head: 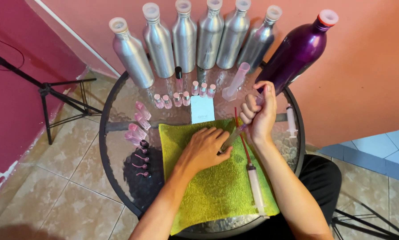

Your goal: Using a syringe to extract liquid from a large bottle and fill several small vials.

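R hand (260,113) grips syringe (235,134), white label (202,109) behind

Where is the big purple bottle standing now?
The purple bottle stands at the table's far right edge, right of the silver bottles, just behind the right hand.

Pink walls (368,66), beige tile floor (66,195), round glass table (115,133), tripod (53,95) at L

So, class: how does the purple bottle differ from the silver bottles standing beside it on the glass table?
The purple bottle is glossy violet; the silver bottles are matt grey metal. The purple bottle looks larger and has a red ring under its white cap; the silver bottles have none. It stands alone at the row's right end; they form a row of six. All share white caps and narrow necks.
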